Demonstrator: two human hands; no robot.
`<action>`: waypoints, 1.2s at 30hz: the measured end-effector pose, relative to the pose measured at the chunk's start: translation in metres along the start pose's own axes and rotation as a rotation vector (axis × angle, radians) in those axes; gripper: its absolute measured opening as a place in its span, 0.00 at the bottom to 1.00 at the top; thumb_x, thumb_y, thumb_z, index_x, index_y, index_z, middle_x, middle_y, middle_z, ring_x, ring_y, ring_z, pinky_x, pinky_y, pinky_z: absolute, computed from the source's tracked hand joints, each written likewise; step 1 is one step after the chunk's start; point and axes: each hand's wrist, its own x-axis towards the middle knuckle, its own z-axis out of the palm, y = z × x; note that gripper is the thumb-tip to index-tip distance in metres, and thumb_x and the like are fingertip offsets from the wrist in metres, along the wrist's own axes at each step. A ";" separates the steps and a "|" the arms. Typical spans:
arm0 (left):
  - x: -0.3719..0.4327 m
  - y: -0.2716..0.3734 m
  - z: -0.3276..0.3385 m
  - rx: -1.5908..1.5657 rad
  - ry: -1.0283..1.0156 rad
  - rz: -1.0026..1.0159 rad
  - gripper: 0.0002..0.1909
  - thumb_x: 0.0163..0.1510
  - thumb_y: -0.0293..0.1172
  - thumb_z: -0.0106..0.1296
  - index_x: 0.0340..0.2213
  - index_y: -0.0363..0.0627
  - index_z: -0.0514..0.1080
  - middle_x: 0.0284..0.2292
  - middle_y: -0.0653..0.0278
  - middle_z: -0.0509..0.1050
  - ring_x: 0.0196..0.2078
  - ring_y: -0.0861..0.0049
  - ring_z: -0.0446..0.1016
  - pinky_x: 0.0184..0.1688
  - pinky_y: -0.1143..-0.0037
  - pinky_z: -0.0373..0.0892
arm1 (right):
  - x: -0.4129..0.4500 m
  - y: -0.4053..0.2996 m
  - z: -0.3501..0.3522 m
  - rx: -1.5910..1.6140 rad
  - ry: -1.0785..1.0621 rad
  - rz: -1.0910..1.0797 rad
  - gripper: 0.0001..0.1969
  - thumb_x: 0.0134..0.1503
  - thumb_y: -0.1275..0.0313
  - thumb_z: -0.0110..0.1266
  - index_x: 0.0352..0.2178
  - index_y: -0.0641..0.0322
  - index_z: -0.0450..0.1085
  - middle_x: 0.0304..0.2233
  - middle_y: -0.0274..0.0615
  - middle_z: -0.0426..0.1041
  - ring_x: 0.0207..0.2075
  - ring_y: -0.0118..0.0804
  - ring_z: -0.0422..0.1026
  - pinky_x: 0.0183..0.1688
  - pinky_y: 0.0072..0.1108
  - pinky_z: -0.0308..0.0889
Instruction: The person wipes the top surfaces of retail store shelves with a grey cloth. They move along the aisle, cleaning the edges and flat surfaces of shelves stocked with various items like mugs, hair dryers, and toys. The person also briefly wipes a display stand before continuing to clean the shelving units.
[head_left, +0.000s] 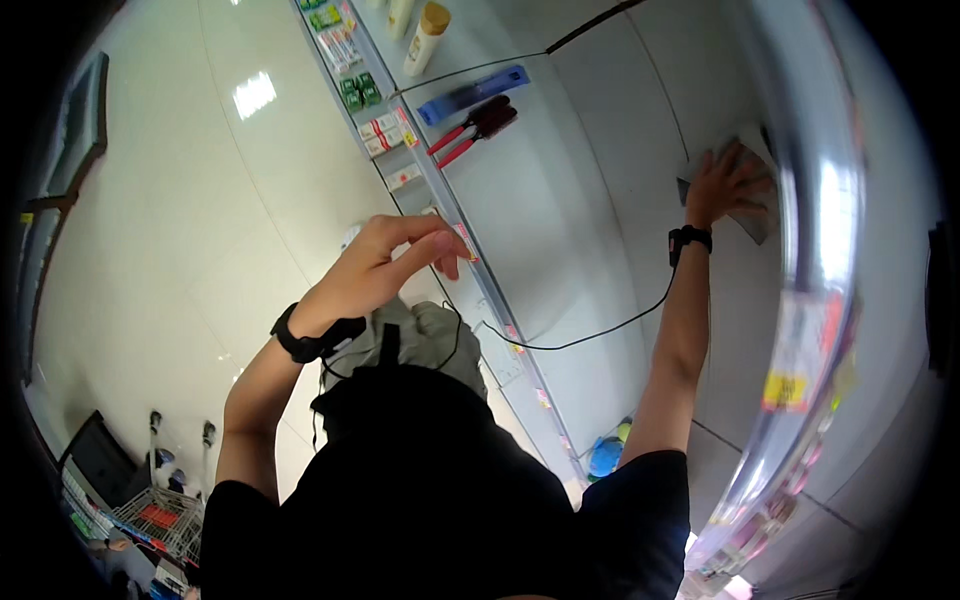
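Note:
My right hand (727, 184) lies with spread fingers on a grey cloth (754, 217), pressed flat on the pale back panel of a store shelf. At the front edge of the shelf (525, 262), my left hand (405, 259) is bent with its thumb near the fingers; whether it touches the price-label rail (491, 281) I cannot tell. Nothing shows in it. Both wrists wear black bands with a thin black cable. Two round hairbrushes with red handles (465, 142) and a blue package (474, 94) lie on the shelf, further up in the view.
Cream bottles with gold caps (426, 41) stand beyond a divider. Small boxed goods (382, 135) sit on a lower shelf. An upper shelf's shiny edge (821, 225) curves at the right. A blue item (606, 456) lies near my right elbow. A wire shopping cart (161, 517) is at lower left, with a person's hand (118, 544) nearby.

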 end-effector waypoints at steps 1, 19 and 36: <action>0.018 -0.031 -0.038 0.130 0.025 0.033 0.14 0.60 0.30 0.40 0.33 0.34 0.73 0.26 0.59 0.75 0.30 0.77 0.74 0.35 0.80 0.66 | 0.006 -0.041 0.022 -0.417 0.069 -0.069 0.31 0.57 0.47 0.44 0.59 0.42 0.52 0.63 0.44 0.43 0.63 0.57 0.42 0.51 0.63 0.44; 0.088 -0.252 -0.025 1.071 -0.142 0.201 0.34 0.47 0.28 0.50 0.57 0.44 0.56 0.61 0.65 0.51 0.66 0.74 0.43 0.67 0.65 0.39 | -0.108 0.046 0.051 -0.433 -0.631 -0.809 0.35 0.51 0.88 0.43 0.58 0.42 0.56 0.64 0.19 0.44 0.65 0.27 0.42 0.67 0.35 0.38; 0.084 -0.245 0.001 1.023 -0.162 0.245 0.37 0.46 0.24 0.48 0.59 0.49 0.53 0.62 0.70 0.49 0.66 0.78 0.43 0.66 0.67 0.41 | 0.058 -0.128 0.085 -0.399 -0.329 -0.869 0.30 0.51 0.83 0.46 0.55 0.45 0.60 0.63 0.27 0.49 0.65 0.36 0.43 0.65 0.47 0.34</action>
